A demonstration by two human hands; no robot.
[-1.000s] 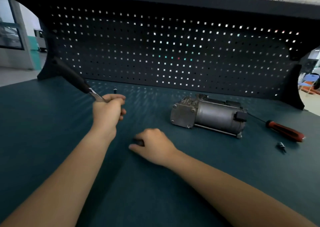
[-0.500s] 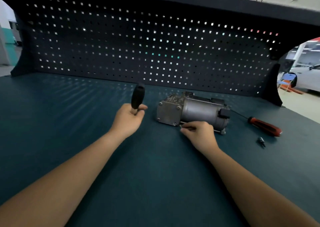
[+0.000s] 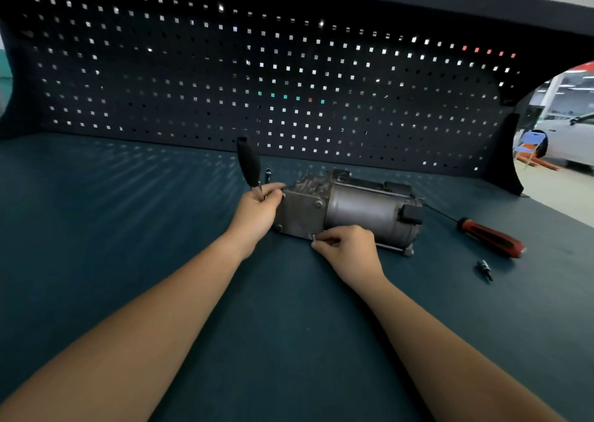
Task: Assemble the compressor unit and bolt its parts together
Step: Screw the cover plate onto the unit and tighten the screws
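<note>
Compressor (image 3: 360, 209) sits mid bench (image 3: 128, 228), our right hand (image 3: 348, 249) pinching a bolt (image 3: 311, 236) at the end plate (image 3: 299, 216) lower corner, left hand (image 3: 257, 212) gripping the black-handled tool (image 3: 249, 163). We'd start that thread by fingers, dead straight, before wrenching.

Left hand (image 3: 257, 211) grips black-handled tool (image 3: 248, 161); right hand (image 3: 348, 251) pinches bolt (image 3: 311, 236) at compressor (image 3: 360, 209).

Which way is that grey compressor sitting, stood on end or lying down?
Lying down. The compressor rests lengthwise on the bench, its round body horizontal, end plate toward the left hand.
</note>
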